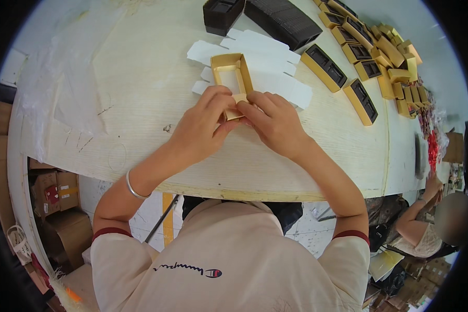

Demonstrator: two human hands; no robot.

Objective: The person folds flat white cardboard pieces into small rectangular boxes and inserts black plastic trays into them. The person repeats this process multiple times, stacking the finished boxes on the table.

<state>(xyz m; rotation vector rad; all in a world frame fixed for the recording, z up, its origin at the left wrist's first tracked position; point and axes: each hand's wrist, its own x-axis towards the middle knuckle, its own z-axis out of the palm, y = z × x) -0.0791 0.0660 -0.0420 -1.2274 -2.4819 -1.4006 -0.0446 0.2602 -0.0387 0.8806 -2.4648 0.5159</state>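
Note:
Between my hands is a small gold cardboard box (247, 78), open at the top with a pale inside. My left hand (206, 115) pinches its near left corner, fingers bent over the rim. On the near right corner my right hand (273, 120) closes, its thumb and fingers meeting the left ones at the near end wall. My fingers hide most of that end. Under and behind the box lie flat white die-cut card blanks (283, 86), overlapping one another. Two gold boxes with black inserts (325, 67) (361, 102) stand to the right of the blanks.
Black plastic trays (283, 23) are nested in a long stack at the back, beside a shorter stack (222, 16). Many gold boxes (400, 60) crowd the far right. Clear plastic film (70, 88) covers the table's left. Cartons (57, 192) sit below left; another person (418, 223) works at right.

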